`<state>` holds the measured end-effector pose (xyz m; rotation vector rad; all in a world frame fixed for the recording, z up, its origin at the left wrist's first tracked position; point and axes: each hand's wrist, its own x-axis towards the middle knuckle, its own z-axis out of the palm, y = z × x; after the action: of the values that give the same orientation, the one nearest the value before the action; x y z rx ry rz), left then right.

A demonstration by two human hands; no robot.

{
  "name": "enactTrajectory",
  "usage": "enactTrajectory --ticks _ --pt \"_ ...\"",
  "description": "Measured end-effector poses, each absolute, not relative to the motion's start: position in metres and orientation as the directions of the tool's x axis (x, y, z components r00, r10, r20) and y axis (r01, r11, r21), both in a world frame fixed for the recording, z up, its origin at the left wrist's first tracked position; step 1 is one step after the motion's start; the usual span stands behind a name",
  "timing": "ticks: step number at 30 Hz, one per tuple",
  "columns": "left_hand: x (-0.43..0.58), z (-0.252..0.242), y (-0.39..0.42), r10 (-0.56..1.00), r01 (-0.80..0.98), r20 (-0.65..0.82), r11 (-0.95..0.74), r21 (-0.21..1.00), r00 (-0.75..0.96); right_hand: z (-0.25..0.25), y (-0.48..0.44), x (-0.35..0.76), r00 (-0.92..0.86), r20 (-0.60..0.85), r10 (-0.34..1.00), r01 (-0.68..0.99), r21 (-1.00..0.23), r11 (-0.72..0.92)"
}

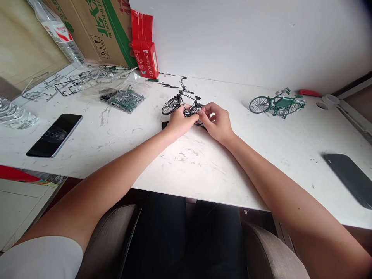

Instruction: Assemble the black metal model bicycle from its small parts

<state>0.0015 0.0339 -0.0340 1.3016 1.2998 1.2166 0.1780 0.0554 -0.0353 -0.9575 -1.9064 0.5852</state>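
A small black model bicycle [180,93] is held slightly tilted above the table, its front wheel to the left and its handlebar up. My left hand [180,121] is closed around its lower frame, thumb pointing at the rear wheel. Bent fingers of my right hand [217,121] pinch at the rear wheel from the right; whether a small part is between the fingertips is hidden. Beside my left hand, a black piece [165,124] shows partly on the table. Farther right stands a green model bicycle [283,102] with silver parts.
On the white table [186,162], plastic part frames [69,83] and a bagged green wheel kit [123,99] lie left. A phone [55,135] is at left, a dark phone-like object [348,178] at right. Behind are a red packet [145,58], a cardboard box [99,35] and a bottle [59,33].
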Motion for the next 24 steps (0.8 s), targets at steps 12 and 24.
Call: enactTrajectory --ticks 12,24 --pt "0.0023 -0.0332 0.0326 0.998 0.143 0.060 -0.055 0.988 -0.031 -0.0382 0.0583 0.1792 -0.300 0.496 0.815 0.398 -0.711 0.580" --pt "0.0026 -0.0347 0.0344 0.994 0.170 0.102 -0.096 0.981 -0.032 -0.0416 0.0604 0.1806 -0.310 0.478 0.822 0.395 -0.722 0.569"
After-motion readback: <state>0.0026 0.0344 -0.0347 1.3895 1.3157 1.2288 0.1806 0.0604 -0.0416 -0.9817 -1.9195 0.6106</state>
